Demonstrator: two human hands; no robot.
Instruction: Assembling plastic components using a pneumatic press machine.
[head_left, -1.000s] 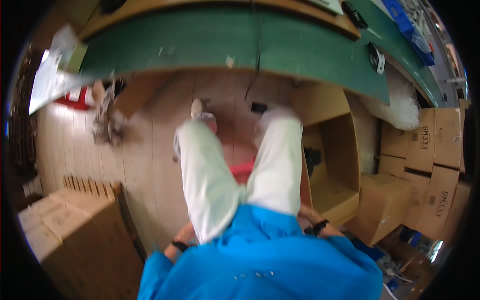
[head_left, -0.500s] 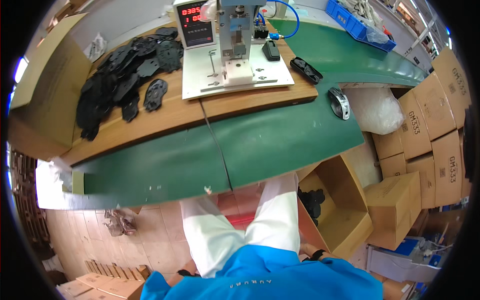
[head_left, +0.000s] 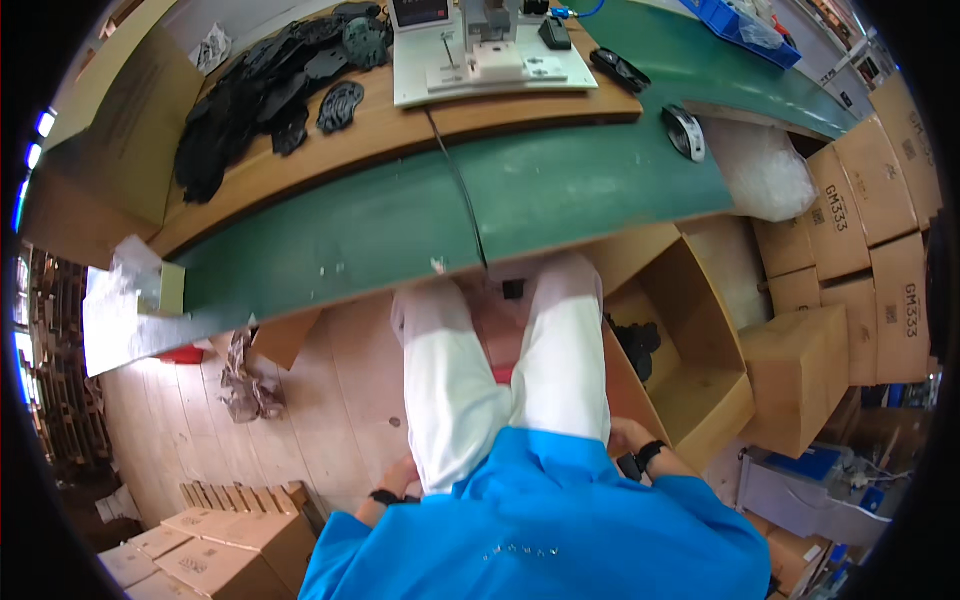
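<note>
Both arms hang down at my sides, in blue sleeves with a black band at each wrist. My left hand (head_left: 402,474) is beside my left hip, its fingers hidden by the white trousers. Next to my right hip is my right hand (head_left: 627,436), partly visible, with its fingers not clear. Whether either hand holds anything cannot be made out. In front of my knees is a green worktable (head_left: 350,255), away from both hands. Nearest to my right hand stands an open cardboard box (head_left: 715,405) with several black pieces (head_left: 637,350) inside.
On a wooden board (head_left: 410,128) stands a bench press with a white base (head_left: 500,88). Left of it lies a pile of black plastic parts (head_left: 250,100). A silver-and-black mouse-shaped shell (head_left: 684,133) lies at right. Stacked cartons (head_left: 850,235) stand beyond; crumpled plastic (head_left: 250,385) lies on the floor.
The view has tipped down towards my body, so the table and press sit higher in the picture and the press's display is partly cut off. More of both hands and my legs shows.
</note>
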